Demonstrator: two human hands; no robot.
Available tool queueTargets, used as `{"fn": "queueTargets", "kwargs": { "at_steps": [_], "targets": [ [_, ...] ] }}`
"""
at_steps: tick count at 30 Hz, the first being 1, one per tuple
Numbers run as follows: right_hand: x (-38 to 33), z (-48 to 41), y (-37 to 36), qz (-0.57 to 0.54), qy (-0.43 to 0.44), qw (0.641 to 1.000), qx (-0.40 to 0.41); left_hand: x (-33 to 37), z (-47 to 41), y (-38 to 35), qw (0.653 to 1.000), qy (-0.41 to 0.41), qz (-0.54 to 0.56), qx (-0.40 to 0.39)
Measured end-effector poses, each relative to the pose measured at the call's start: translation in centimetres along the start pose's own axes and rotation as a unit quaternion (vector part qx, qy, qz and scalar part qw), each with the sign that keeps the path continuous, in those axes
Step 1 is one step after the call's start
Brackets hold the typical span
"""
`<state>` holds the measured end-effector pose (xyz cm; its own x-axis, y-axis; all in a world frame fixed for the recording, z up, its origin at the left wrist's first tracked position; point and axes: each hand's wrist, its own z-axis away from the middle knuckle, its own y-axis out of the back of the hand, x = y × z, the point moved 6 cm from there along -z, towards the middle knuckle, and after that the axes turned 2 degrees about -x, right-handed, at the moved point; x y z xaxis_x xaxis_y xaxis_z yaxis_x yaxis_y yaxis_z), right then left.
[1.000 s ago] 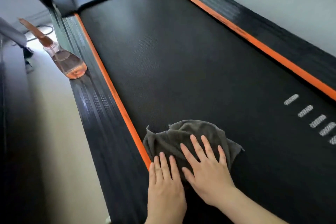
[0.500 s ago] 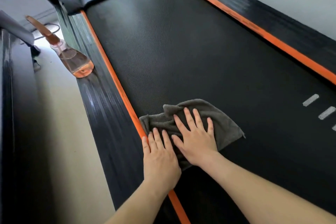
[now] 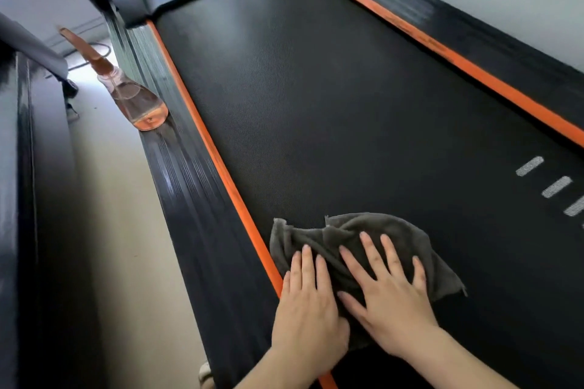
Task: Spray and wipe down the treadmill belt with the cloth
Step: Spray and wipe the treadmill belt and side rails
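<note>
Grey cloth (image 3: pixel 363 240) lies at the belt's (image 3: pixel 316 104) left edge; we press it, left hand (image 3: pixel 311 306) and right hand (image 3: pixel 392 303), fingers straight.

Was worn on the head, as the only view. Looked forward and down along the treadmill belt (image 3: pixel 316 104), toward its far end at the top of the view. Hung close above the left hand (image 3: pixel 308 316) and the right hand (image 3: pixel 395 306), both low in the view on the cloth (image 3: pixel 347 230). Was turned a little, and so showed the belt slantwise. Took in, at the left border, the side rail (image 3: pixel 196 199), the spray bottle (image 3: pixel 139 101) and some floor (image 3: pixel 104 230).
</note>
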<state>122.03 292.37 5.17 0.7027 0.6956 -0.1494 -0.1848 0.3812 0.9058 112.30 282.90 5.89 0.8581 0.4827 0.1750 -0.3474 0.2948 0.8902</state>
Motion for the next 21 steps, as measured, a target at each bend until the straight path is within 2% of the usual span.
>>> {"fn": "queueTargets", "kwargs": {
  "at_steps": [2,5,8,10,12,17,18,21],
  "targets": [
    [-1.2,-2.6,0.9,-0.016,0.007,1.0,-0.005,-0.1,-1.4,0.3,0.999,0.0,-0.019,-0.044],
    [-2.4,-5.6,1.7,-0.022,0.007,1.0,0.006,0.4,-2.1,1.0,0.999,0.036,-0.011,-0.021],
    [-2.3,-4.6,1.4,-0.003,0.016,1.0,0.01,1.0,-0.1,0.2,0.998,0.051,0.021,-0.001],
    [-1.1,-2.1,0.5,0.008,0.019,1.0,0.007,2.2,1.8,-1.1,0.998,0.014,-0.004,-0.055],
    [0.4,1.0,-0.8,0.015,0.007,1.0,0.015,4.0,3.7,-1.3,0.992,-0.051,-0.075,-0.086],
    [3.1,7.8,-3.1,0.031,-0.022,0.999,-0.001,5.4,3.5,-0.8,0.994,-0.09,-0.048,-0.046],
    [3.2,7.6,-2.9,0.024,-0.029,0.999,-0.006,4.9,2.9,-1.0,0.994,-0.09,-0.058,-0.025],
    [1.7,3.7,-1.2,-0.005,-0.014,1.0,0.008,3.2,1.4,-2.3,0.989,-0.084,-0.116,-0.033]
  ]
}}
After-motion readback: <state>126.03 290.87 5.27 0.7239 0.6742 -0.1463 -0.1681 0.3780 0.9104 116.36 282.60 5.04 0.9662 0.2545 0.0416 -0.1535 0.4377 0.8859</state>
